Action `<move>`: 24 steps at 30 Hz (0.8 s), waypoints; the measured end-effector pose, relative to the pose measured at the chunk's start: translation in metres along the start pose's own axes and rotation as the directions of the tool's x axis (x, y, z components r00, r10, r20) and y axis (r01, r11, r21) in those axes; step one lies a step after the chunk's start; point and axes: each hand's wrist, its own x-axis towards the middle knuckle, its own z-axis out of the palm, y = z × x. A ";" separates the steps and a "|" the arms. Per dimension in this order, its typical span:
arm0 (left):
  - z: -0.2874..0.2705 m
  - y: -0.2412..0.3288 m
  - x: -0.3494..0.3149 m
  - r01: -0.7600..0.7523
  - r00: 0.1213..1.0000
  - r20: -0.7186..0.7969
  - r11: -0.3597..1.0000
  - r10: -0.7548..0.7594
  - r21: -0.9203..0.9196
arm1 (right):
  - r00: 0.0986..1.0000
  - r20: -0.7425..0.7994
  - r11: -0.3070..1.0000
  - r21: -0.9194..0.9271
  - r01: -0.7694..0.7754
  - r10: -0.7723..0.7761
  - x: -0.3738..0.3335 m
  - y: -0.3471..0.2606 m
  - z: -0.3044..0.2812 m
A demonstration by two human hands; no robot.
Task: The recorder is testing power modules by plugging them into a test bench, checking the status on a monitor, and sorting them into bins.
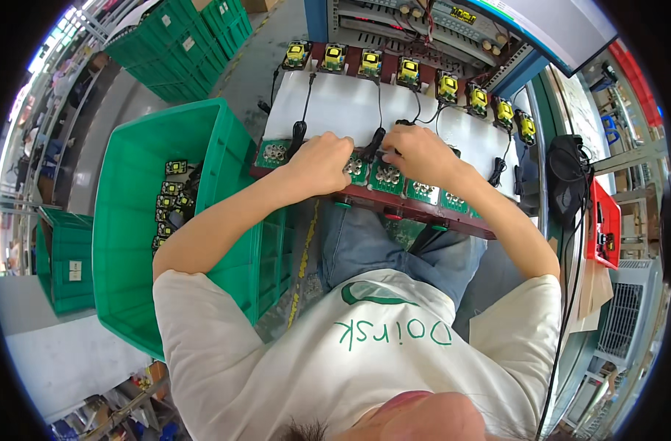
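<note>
One green bin (pixel 122 220) stands left of the worktop (pixel 343 103), with many loose boards (pixel 171 189) inside. Eight yellow boards (pixel 370 63) make a row on the worktop's far edge; at least five green plates (pixel 273 152) sit along its near edge, and at least four black plugs (pixel 374 143) lie on it. Above this near edge, the left hand (pixel 323 160) has fingers curled, and the right hand (pixel 422 153) has fingers bent close together; what either holds, I cannot tell. Green crates (pixel 181 44) are stacked beyond the worktop's left side. Both hands hide some plates.
</note>
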 end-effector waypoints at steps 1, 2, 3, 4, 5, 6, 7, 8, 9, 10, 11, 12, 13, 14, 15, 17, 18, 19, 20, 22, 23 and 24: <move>-0.006 0.003 0.000 0.036 0.999 0.033 0.999 -0.036 0.013 | 0.998 0.046 0.999 -0.025 -0.032 0.033 0.001 -0.002 0.002; -0.013 0.003 0.001 0.038 0.998 0.044 0.999 -0.039 0.012 | 0.993 0.094 0.997 -0.051 -0.066 0.070 -0.001 -0.006 0.002; -0.024 0.000 0.003 0.087 0.994 0.081 0.982 -0.074 -0.171 | 0.984 0.141 0.992 -0.080 -0.098 0.109 0.000 -0.008 0.001; -0.034 -0.004 0.003 0.144 0.987 0.118 0.927 -0.109 -0.345 | 0.972 0.188 0.986 -0.112 -0.121 0.141 0.000 -0.012 0.002; -0.043 -0.009 0.005 0.201 0.977 0.162 0.839 -0.137 -0.506 | 0.956 0.235 0.979 -0.145 -0.143 0.175 0.001 -0.014 0.001; -0.046 -0.012 0.005 0.255 0.966 0.208 0.719 -0.155 -0.647 | 0.937 0.280 0.970 -0.180 -0.164 0.210 0.001 -0.015 0.001; -0.045 -0.016 0.005 0.259 0.965 0.213 0.717 -0.155 -0.647 | 0.935 0.284 0.970 -0.176 -0.166 0.212 0.003 -0.014 -0.001; -0.042 -0.019 0.005 0.270 0.963 0.218 0.600 -0.159 -0.754 | 0.923 0.324 0.976 -0.135 -0.171 0.206 0.006 -0.011 -0.004; -0.039 -0.022 0.006 0.274 0.961 0.223 0.467 -0.162 -0.841 | 0.911 0.362 0.980 -0.094 -0.177 0.200 0.010 -0.007 -0.007; -0.036 -0.025 0.007 0.271 0.960 0.229 0.321 -0.164 -0.907 | 0.896 0.400 0.981 -0.054 -0.186 0.192 0.012 -0.003 -0.009; -0.033 -0.026 0.007 0.262 0.958 0.235 0.167 -0.167 -0.951 | 0.881 0.438 0.981 -0.014 -0.195 0.182 0.012 0.000 -0.009; -0.031 -0.027 0.008 0.264 0.957 0.238 0.160 -0.166 -0.951 | 0.877 0.444 0.980 -0.015 -0.197 0.183 0.010 0.002 -0.008; -0.030 -0.026 0.008 0.263 0.957 0.236 0.160 -0.167 -0.952 | 0.924 0.357 0.987 0.030 -0.155 0.135 0.005 0.005 -0.007; -0.027 -0.023 0.008 0.262 0.957 0.235 0.157 -0.169 -0.952 | 0.960 0.267 0.992 0.070 -0.108 0.086 -0.002 0.007 -0.006; -0.024 -0.021 0.008 0.261 0.957 0.234 0.153 -0.172 -0.953 | 0.984 0.173 0.993 0.107 -0.058 0.038 -0.009 0.009 -0.004; -0.018 -0.019 0.009 0.262 0.955 0.236 0.140 -0.178 -0.955 | 0.996 0.087 0.990 0.140 -0.005 -0.007 -0.018 0.008 -0.002; -0.015 -0.019 0.010 0.256 0.958 0.227 0.161 -0.177 -0.953 | 0.998 0.060 0.991 0.130 -0.008 0.000 -0.022 0.006 -0.001; -0.013 -0.018 0.011 0.250 0.960 0.218 0.182 -0.177 -0.951 | 0.999 0.032 0.993 0.121 -0.011 0.007 -0.026 0.004 -0.001; -0.011 -0.018 0.011 0.243 0.962 0.208 0.205 -0.177 -0.948 | 1.000 0.003 0.994 0.111 -0.014 0.014 -0.030 0.002 -0.001; -0.009 -0.017 0.011 0.240 0.963 0.202 0.229 -0.175 -0.943 | 0.999 -0.027 0.994 0.105 -0.020 0.023 -0.032 0.003 0.001; -0.010 -0.017 0.012 0.245 0.962 0.207 0.229 -0.180 -0.942 | 1.000 -0.023 0.997 0.080 -0.007 0.009 -0.032 0.003 0.002; -0.011 -0.017 0.012 0.251 0.960 0.211 0.229 -0.185 -0.941 | 1.000 -0.019 0.998 0.055 0.007 -0.006 -0.031 0.003 0.004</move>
